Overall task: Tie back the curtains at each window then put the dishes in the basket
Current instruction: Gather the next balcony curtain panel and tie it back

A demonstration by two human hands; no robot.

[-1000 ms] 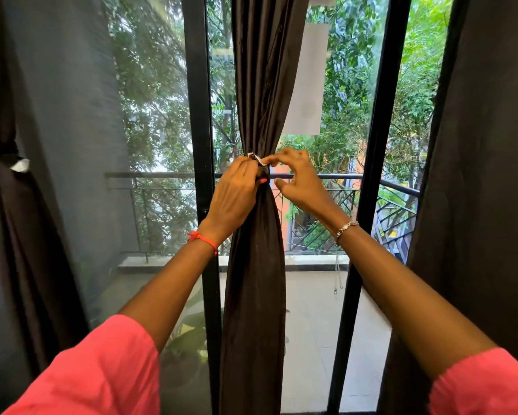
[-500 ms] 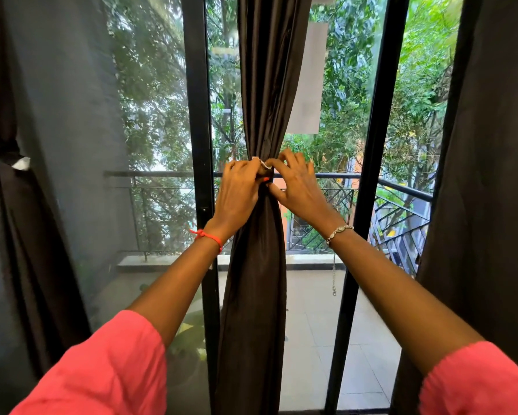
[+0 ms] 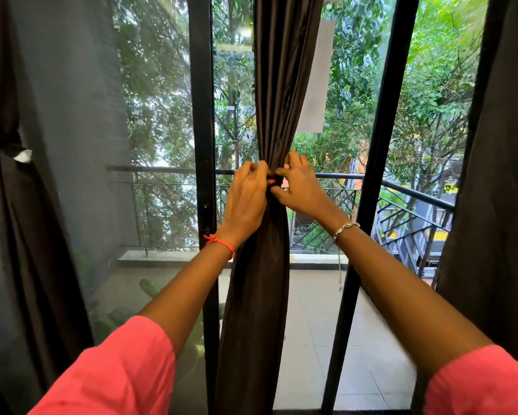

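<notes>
While both my arms reach forward at the far glass, my left hand [image 3: 247, 199] is curled round the gathered waist of the middle curtain [image 3: 257, 280], fingers bent over its left side and knuckles toward me. My right hand [image 3: 301, 187] meets it from the right, thumb and fingertips pinching the same bunched spot, so the two hands nearly touch across the fabric. Something small and dark sits between my fingertips there, too hidden for me to tell what it is. This dark brown curtain hangs in one narrow column just right of the left window post [image 3: 202, 115], pinched tight at my hands and spreading a little above and below them. On the far left another curtain [image 3: 0, 85] is cinched by a dark band [image 3: 3, 137] with a white tag [image 3: 22, 155] beside it. At the right edge a third curtain [image 3: 497, 205] hangs loose and wide, past the right window post [image 3: 380, 145]. An orange thread [image 3: 220, 241] circles my left wrist, a silver bracelet [image 3: 346, 227] my right, and pink sleeves [image 3: 117, 369] cover my near arms. Beyond the glass run a balcony railing [image 3: 401, 187] and green trees [image 3: 431, 85], and a pale sheet [image 3: 317, 85] hangs on the pane.
</notes>
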